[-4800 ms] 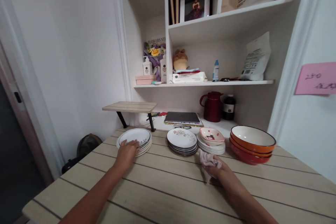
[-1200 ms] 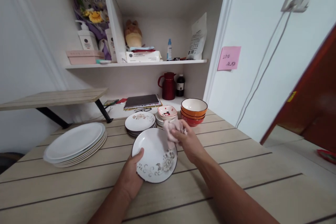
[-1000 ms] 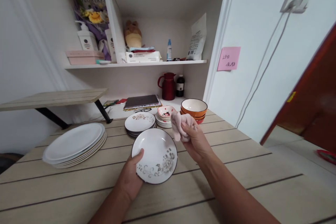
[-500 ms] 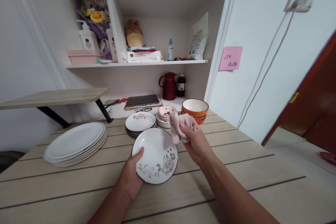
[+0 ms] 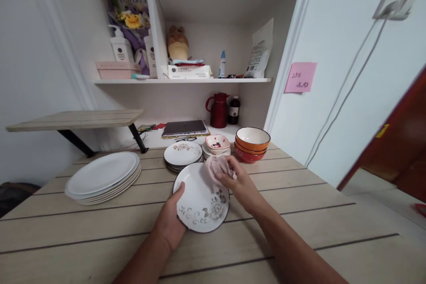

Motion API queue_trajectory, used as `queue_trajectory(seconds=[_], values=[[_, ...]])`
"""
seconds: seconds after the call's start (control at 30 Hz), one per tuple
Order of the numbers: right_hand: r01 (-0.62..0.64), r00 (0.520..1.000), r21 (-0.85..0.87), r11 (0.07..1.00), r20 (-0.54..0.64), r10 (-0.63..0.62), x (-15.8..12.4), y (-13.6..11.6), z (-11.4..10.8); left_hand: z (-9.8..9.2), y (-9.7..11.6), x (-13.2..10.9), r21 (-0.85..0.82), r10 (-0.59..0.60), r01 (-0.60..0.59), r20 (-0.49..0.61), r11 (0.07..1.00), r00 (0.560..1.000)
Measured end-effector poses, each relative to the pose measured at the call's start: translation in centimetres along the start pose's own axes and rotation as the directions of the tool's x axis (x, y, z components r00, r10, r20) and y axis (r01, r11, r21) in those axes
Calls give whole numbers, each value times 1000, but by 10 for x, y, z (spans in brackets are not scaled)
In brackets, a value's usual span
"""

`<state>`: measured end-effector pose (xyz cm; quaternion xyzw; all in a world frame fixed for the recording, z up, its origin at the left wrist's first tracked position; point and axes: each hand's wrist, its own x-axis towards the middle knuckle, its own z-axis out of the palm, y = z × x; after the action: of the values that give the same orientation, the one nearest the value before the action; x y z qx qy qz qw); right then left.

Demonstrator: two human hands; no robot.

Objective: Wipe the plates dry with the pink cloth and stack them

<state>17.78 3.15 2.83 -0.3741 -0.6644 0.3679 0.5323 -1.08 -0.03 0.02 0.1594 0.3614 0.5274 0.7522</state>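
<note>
A white plate (image 5: 196, 204) with a dark rim and a grey flower pattern is tilted toward me above the table. My left hand (image 5: 171, 219) grips its left edge, thumb on the face and fingers underneath. A crumpled pale pink cloth (image 5: 216, 171) is bunched in my right hand (image 5: 241, 184), and it lies against the upper right of the plate. Just behind is a stack of similar plates (image 5: 183, 153), the top one with a brownish flower print. The right hand partly covers the plate's right edge.
Large white oval plates (image 5: 103, 173) are stacked at left, below a raised wooden shelf (image 5: 76, 120). Small dishes (image 5: 218, 143) and orange and red bowls (image 5: 253, 142) stand at the back right. Behind them are a laptop (image 5: 184, 127), a red jug (image 5: 218, 111) and a dark bottle (image 5: 234, 110).
My right hand has moved left and brought the cloth onto the plate's upper right. The left hand keeps its grip. The whole view has shifted slightly.
</note>
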Motion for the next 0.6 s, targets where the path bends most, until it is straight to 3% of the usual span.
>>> queue_trajectory(seconds=[0.13, 0.23, 0.47, 0.6], values=[[72, 980, -354, 932, 200, 0, -1, 10, 7, 1, 0, 0, -16, 14, -13, 58, 1000, 998], [81, 964, -467, 880, 262, 51, -3, 17, 10, 2, 0, -1, -22, 14, -12, 80, 1000, 997], [75, 912, -478, 875, 388, 133, -12, 0, 11, 4, 0, -2, -62, 5, 4, 137, 998, 991], [175, 847, -371, 912, 529, 53, -23, -13, 31, 7, 3, -5, -63, 12, -3, 149, 998, 989]])
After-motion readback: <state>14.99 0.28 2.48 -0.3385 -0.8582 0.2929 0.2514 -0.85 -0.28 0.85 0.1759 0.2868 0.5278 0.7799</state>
